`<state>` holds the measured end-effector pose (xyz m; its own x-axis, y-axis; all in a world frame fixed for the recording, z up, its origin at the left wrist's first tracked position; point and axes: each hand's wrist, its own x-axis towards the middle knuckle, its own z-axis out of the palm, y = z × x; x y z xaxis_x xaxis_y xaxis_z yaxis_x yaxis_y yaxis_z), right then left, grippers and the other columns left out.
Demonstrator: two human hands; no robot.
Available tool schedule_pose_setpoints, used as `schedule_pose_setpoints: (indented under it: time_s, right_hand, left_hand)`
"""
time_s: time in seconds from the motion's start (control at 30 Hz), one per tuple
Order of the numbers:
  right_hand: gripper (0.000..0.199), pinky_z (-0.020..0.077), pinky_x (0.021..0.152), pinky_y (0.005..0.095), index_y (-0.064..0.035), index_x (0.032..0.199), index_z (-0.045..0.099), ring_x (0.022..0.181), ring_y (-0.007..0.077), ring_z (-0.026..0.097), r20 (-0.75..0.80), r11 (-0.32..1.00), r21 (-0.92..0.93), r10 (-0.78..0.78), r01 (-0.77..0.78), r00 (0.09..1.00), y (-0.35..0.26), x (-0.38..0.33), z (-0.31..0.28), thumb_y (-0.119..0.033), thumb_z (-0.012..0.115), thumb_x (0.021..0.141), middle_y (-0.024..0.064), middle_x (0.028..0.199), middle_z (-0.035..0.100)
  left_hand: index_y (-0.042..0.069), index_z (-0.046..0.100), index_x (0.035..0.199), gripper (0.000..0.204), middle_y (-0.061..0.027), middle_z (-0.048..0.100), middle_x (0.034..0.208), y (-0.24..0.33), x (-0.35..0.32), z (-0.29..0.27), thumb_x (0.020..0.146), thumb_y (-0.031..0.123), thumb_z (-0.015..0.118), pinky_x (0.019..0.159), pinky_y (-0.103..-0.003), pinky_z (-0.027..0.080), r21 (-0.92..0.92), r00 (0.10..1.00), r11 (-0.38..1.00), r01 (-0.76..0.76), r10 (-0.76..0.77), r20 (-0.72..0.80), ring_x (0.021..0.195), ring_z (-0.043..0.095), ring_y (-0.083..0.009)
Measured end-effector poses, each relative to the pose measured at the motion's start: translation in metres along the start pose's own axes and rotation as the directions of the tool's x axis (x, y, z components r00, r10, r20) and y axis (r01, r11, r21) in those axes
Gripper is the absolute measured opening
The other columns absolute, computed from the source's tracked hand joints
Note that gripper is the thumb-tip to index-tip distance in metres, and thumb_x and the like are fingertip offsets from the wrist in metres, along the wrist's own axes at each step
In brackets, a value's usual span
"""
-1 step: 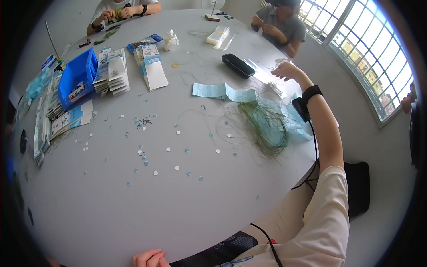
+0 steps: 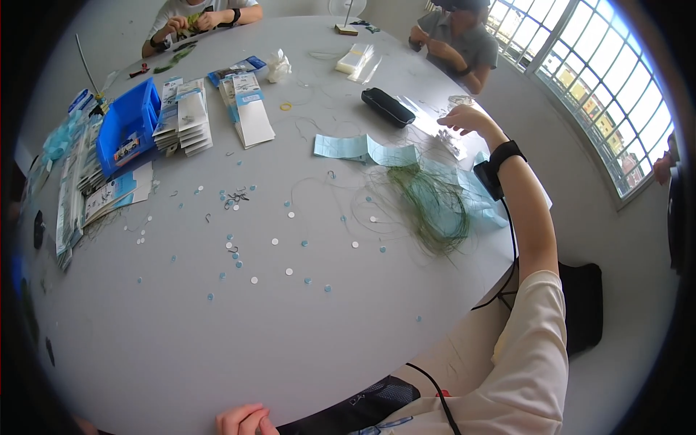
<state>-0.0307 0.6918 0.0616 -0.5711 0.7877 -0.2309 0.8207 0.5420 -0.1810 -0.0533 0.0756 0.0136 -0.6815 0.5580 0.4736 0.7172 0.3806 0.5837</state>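
My right hand [image 2: 470,120] reaches over the far right part of the table, its bent fingers apart and pointing down, with nothing visible in them. Just below the fingertips lies a small heap of white pieces [image 2: 452,145] in clear plastic. Under my right forearm a light blue paper strip [image 2: 341,147] stretches along the table, and a bundle of green line [image 2: 453,232] lies partly on it. My left hand [image 2: 246,420] is at the near table edge, fingers curled and pressed together; its palm side is hidden, and whatever it may hold does not show.
Blue and white discs [image 2: 289,272] and dark fish hooks [image 2: 236,199] are scattered mid-table. A blue bin [image 2: 109,148] and stacked cards [image 2: 192,119] stand left. Beyond lies a black case [image 2: 388,107]. A cable [image 2: 513,239] hangs from my right wrist. Two people sit across.
My right hand and forearm have shifted slightly left, nearer the white pieces. My left hand stays at the table edge.
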Motion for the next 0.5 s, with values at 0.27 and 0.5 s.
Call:
schedule_pose_setpoints:
  time_s: [0.27, 0.5]
  right_hand:
    - [0.072, 0.0443, 0.067, 0.0271, -0.0031, 0.102, 0.057, 0.08, 0.0213, 0.055, 0.028, 0.998, -0.06, 0.012, -0.01, 1.0, -0.015, -0.02, 0.017, -0.061, 0.064, 0.06, 0.0118, 0.088, 0.059]
    - [0.057, 0.0429, 0.063, 0.0253, -0.0033, 0.097, 0.059, 0.076, 0.0173, 0.056, 0.01, 0.99, 0.065, -0.128, 0.127, 0.992, -0.011, -0.02, 0.02, -0.049, 0.066, 0.064, 0.0082, 0.079, 0.059]
  left_hand:
    - [-0.001, 0.06, 0.073, 0.009, -0.0127, 0.059, 0.076, 0.003, 0.001, -0.003, 0.077, 0.006, 0.055, 0.059, -0.035, 0.043, 0.001, 1.0, 1.0, -0.018, 0.018, 0.016, 0.066, 0.056, -0.0276]
    - [-0.001, 0.06, 0.073, 0.008, -0.0126, 0.059, 0.076, 0.002, -0.002, -0.003, 0.076, 0.004, 0.055, 0.058, -0.034, 0.043, -0.026, 0.999, 0.999, -0.043, 0.044, 0.013, 0.066, 0.056, -0.0278]
